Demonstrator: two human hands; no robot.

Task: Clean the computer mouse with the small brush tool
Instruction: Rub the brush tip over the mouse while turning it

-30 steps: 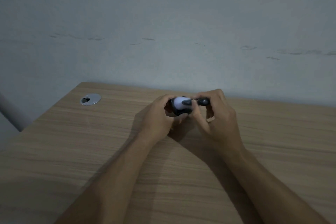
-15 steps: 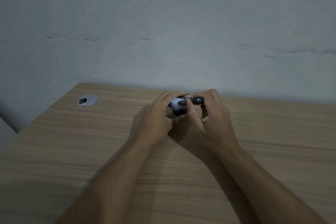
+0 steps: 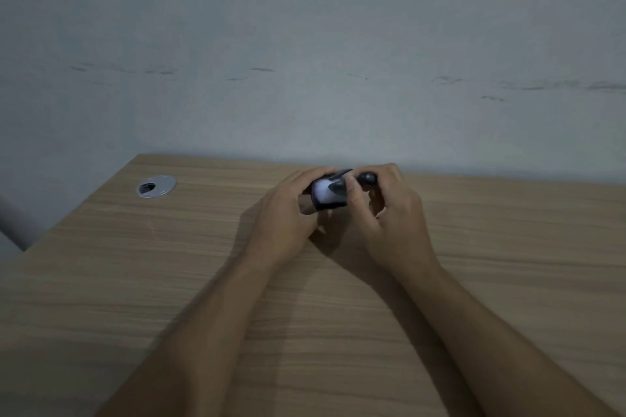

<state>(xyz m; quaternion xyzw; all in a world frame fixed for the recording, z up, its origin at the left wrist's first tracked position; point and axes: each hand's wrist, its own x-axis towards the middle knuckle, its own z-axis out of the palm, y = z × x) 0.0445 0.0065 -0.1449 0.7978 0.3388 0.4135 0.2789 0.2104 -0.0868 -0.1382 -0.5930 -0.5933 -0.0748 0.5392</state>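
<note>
A small computer mouse, black with a pale patch, is held up off the wooden desk near its far edge. My left hand grips the mouse from the left side. My right hand holds a small dark brush tool, pinched between thumb and fingers, its working end lying across the top of the mouse. Most of the brush and the lower part of the mouse are hidden by my fingers.
A round silver cable grommet is set into the desk at the far left. A grey wall rises right behind the desk. The desk's left edge runs diagonally toward me.
Both hands with the mouse and brush have shifted slightly left in view. The brush tip has moved a little across the mouse's top.
</note>
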